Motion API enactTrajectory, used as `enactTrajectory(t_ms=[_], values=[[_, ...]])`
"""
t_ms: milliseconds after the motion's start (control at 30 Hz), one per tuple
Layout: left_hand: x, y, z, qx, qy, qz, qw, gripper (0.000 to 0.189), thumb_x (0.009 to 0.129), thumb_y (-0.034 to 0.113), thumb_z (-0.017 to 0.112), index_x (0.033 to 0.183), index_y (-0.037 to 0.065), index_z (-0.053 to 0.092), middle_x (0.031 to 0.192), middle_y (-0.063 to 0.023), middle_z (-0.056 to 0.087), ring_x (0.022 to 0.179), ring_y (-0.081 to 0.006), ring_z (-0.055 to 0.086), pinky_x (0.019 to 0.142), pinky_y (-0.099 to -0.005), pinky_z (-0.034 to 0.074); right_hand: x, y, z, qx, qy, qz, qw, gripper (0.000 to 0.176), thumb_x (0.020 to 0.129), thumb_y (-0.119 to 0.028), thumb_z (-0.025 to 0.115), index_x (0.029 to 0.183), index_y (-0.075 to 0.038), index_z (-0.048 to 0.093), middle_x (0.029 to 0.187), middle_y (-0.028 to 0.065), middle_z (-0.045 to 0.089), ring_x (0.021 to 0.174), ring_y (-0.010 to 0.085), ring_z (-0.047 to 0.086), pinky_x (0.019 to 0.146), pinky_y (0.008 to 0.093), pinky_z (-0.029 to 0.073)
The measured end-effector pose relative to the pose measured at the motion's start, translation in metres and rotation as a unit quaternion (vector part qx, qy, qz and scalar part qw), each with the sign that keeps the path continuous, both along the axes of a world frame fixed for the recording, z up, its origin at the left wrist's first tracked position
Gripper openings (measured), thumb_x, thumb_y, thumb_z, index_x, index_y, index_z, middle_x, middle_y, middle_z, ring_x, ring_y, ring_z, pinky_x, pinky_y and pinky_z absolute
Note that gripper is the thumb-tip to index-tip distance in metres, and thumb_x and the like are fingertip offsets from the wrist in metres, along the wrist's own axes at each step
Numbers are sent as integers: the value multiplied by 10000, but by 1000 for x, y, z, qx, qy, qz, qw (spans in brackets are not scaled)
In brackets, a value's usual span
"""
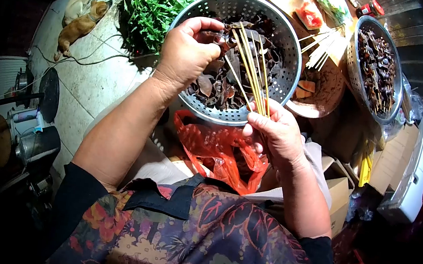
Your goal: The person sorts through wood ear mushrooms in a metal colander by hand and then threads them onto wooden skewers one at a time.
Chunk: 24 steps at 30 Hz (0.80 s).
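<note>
A metal colander (289,50) holds many dark brown, leaf-like fungus pieces (230,90). Over its left side, my left hand (188,51) is closed, thumb and fingers pinching a dark fungus piece (213,39). My right hand (277,133), at the colander's lower right rim, is wrapped round a bundle of thin wooden skewers (257,80), which fan upward over the fungus. Their lower ends are hidden in the palm. A second colander (353,64) at the right holds skewers loaded with dark pieces (375,71).
Leafy greens (156,14) lie beyond the colander's left side, near two dogs (81,25). A red plastic bag (220,150) is below. Loose skewers (324,46) and a brown bowl (326,100) sit between the colanders. A white foam box (414,172) stands right.
</note>
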<state>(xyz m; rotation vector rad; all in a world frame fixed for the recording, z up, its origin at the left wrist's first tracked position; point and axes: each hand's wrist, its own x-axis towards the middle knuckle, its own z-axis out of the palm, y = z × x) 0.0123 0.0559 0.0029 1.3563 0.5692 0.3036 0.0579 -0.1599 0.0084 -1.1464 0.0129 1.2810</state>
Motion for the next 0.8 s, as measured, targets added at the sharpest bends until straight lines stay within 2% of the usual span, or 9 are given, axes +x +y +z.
enactTrajectory(t_ms=[133,200,267,300,333,433,500,633,800], values=[[-3,-11,-12,145,-14,-26,989,326,740,-92,561,1054,-3,564,922,-59,618,819,-115,607,747,-245,523,0,1,-4,1,-8,-2,1000,198,853,-106,600,1009,-34,501,689,62,604,473,78,541,370,171,411],[-3,-12,-14,135,-15,-32,990,329,753,-82,578,1069,10,565,936,-55,615,827,-116,604,748,-257,532,0,0,-5,4,-12,-2,1000,205,852,-108,601,1013,-32,501,694,62,606,475,79,542,373,173,415],[0,-12,-9,87,-34,-7,996,323,778,-61,594,1087,32,571,950,-49,616,836,-118,602,730,-263,536,1,0,-6,2,-16,-7,1000,211,848,-111,607,1014,-31,504,694,64,610,465,80,535,372,177,411],[0,-10,-2,42,16,3,999,304,809,-17,603,1103,56,578,959,-44,618,833,-119,605,705,-263,538,1,1,-5,2,-16,-6,1000,211,848,-111,607,1014,-31,504,694,64,610,465,80,535,372,177,411],[2,-9,-1,2,13,15,1000,272,837,30,597,1107,57,580,965,-53,621,830,-119,609,684,-265,539,1,1,-1,-2,-18,-7,1000,210,848,-113,609,1012,-32,506,689,64,612,455,79,527,369,176,402],[3,-2,-5,-59,27,3,998,245,847,65,604,1091,60,586,927,-40,628,800,-113,617,662,-274,545,2,1,1,-13,-22,1,1000,206,847,-115,610,1009,-37,510,682,62,614,444,76,518,366,173,390],[2,3,-4,-157,70,-16,985,211,853,107,610,1059,60,593,870,-25,633,736,-119,632,636,-286,554,2,-1,1,-20,-25,11,999,202,847,-115,610,1008,-42,512,680,59,614,443,74,517,367,172,387],[1,6,0,-197,101,-29,975,195,848,167,620,1009,58,605,823,-33,634,654,-143,644,603,-288,559,1,-2,-1,-5,-21,9,1000,205,845,-119,614,1012,-54,514,675,53,614,440,68,510,362,171,361],[-1,6,-1,-208,117,-25,971,153,823,161,621,918,41,634,752,-46,634,607,-149,637,573,-285,557,-2,-3,0,-6,-24,17,1000,218,840,-121,625,1015,-55,513,673,53,616,419,61,479,353,172,325]])
